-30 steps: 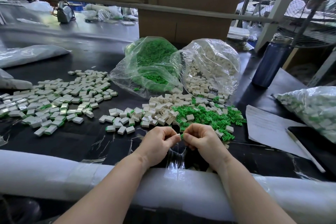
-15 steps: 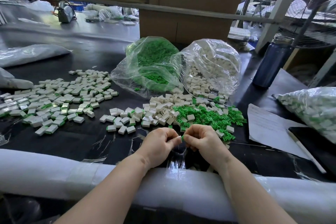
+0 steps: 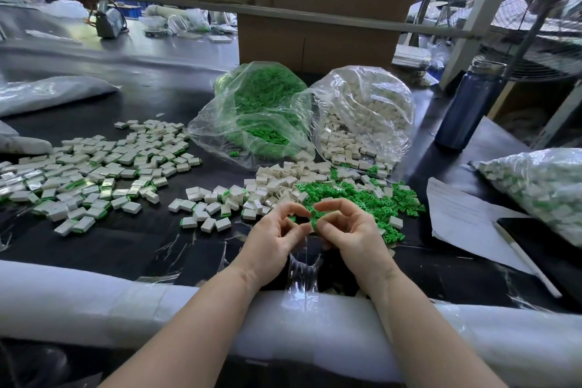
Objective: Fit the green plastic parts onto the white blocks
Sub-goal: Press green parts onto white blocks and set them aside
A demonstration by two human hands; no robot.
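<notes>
My left hand and my right hand meet fingertip to fingertip just above the black table, near its front edge. Between the tips sits a small green plastic part, pinched by my right thumb and index finger. My left thumb and index finger curl in against it from the other side; the white block they grip is almost wholly hidden. Right behind the hands lie a loose pile of white blocks and a spread of green parts.
Blocks fitted with green parts cover the table's left. Behind the piles slump a bag of green parts and a bag of white blocks. At the right are a blue bottle, paper, a pen and another bag. White foam padding lines the front edge.
Both hands have risen a little and moved away from the table's edge. Their fingers now arch into rings, and the green part shows more plainly between the tips.
</notes>
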